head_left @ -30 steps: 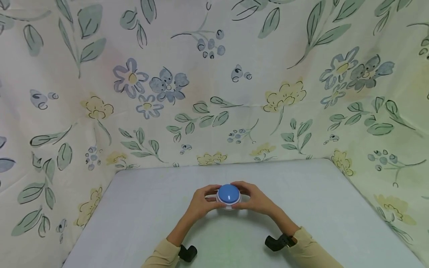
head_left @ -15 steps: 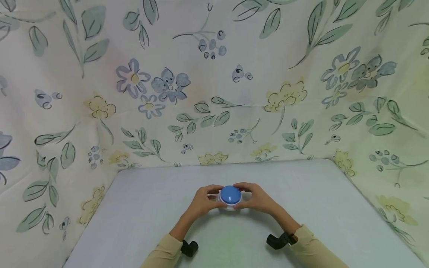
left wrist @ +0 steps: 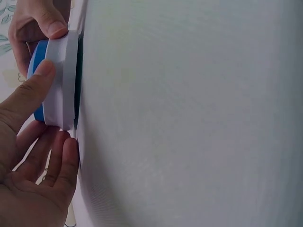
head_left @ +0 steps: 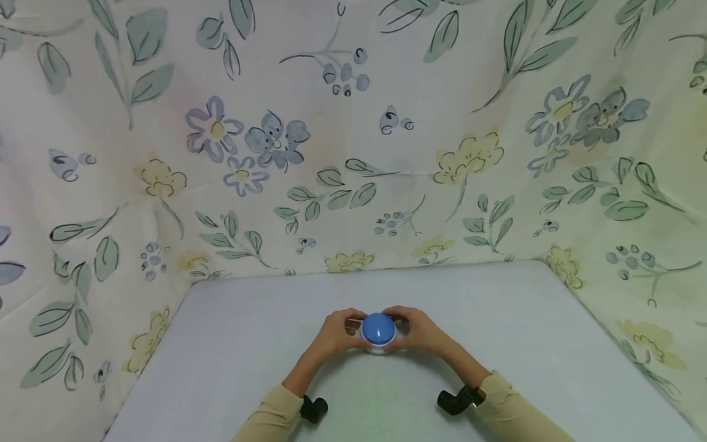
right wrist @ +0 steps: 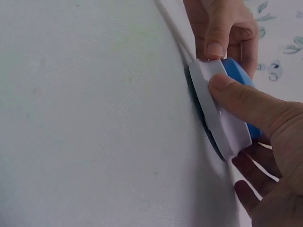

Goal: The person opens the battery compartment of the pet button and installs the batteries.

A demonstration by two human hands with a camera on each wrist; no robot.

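A round push button (head_left: 378, 327) with a blue dome and a white base is held between both hands near the middle of the table. My left hand (head_left: 333, 334) grips its left side, the thumb (left wrist: 41, 78) pressed on the white rim in the left wrist view. From the opposite side my right hand (head_left: 421, 333) grips it, with its thumb (right wrist: 232, 87) along the white base in the right wrist view. The dark underside of the button faces the tabletop, close over it. Some fingertips are hidden behind the base.
The white table (head_left: 248, 319) spreads out on all sides of the hands. A flower-patterned cloth (head_left: 331, 141) hangs behind it and along both sides. Dark wrist cameras (head_left: 455, 402) sit at the cuffs of the beige sleeves (head_left: 270, 412).
Both hands have brought the button slightly toward the person, lower in the head view. The grip stays on its two sides.
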